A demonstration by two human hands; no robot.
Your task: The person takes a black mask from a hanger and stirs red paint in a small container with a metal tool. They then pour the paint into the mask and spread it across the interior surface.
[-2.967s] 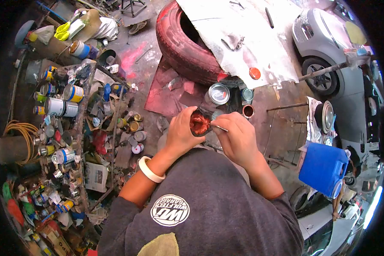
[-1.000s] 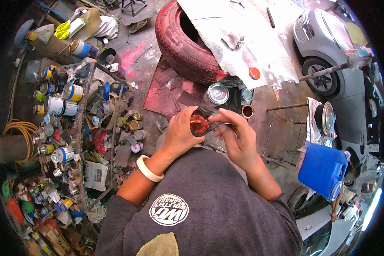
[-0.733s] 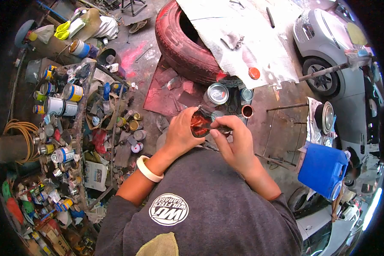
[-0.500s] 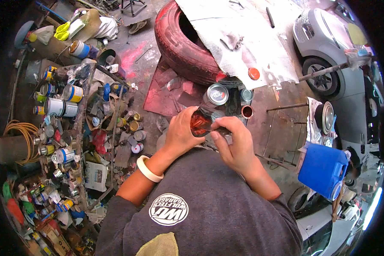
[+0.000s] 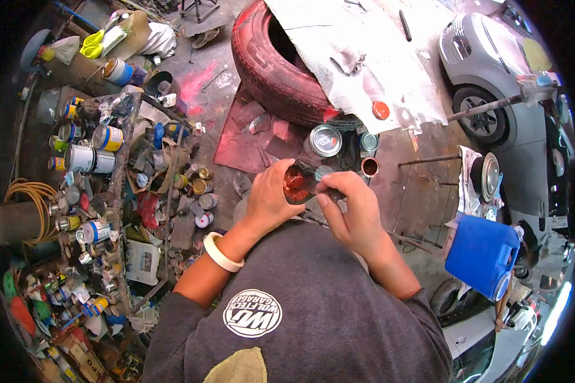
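Note:
My left hand (image 5: 269,196) is wrapped round a small dark cup of red paint (image 5: 294,182), its mouth tilted up toward me. From the right, my right hand (image 5: 353,212) pinches a thin dark stirring tool (image 5: 314,186) that reaches over the rim into the paint; the tool's exact kind does not show. Just beyond the hands stands a silver-lidded can (image 5: 326,140). To its right are a smaller lidded can (image 5: 368,142) and an open can with dark red contents (image 5: 370,167).
A red-stained tyre (image 5: 271,70) lies ahead, partly covered by white paper (image 5: 364,64) bearing a red paint-coated lid (image 5: 381,110). On the left, shelves hold many paint cans (image 5: 107,138). At right are a blue jerrycan (image 5: 482,255), metal bars (image 5: 428,161) and a grey car (image 5: 492,70).
The tool has shifted slightly inside the cup, and the red paint's surface looks different. Both hands stay in nearly the same place with the same hold.

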